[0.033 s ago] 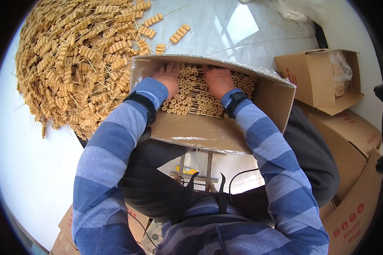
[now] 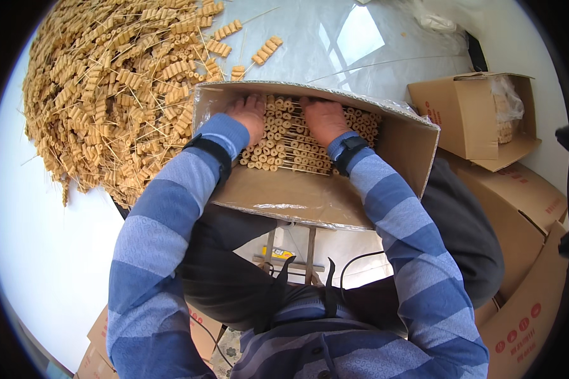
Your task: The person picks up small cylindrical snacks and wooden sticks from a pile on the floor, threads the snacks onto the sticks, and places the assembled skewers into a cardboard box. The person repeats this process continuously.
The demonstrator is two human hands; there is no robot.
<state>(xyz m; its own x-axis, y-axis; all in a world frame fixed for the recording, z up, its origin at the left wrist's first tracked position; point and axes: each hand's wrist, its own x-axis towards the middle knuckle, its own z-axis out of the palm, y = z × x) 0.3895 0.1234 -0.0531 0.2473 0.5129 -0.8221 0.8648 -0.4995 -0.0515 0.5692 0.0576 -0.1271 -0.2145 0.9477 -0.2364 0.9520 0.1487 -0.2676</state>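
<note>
While both hands, left hand (image 2: 250,114) and right hand (image 2: 322,119), lie flat with fingers together on the skewered rolls (image 2: 291,142), the layer in the cardboard box (image 2: 297,196) is being pressed level, and even pressure is likely needed next.

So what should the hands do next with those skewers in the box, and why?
Probably press the skewers flat. Both the left hand and right hand lie palms down on the rows in the cardboard box, and the rows look a bit uneven.
</note>
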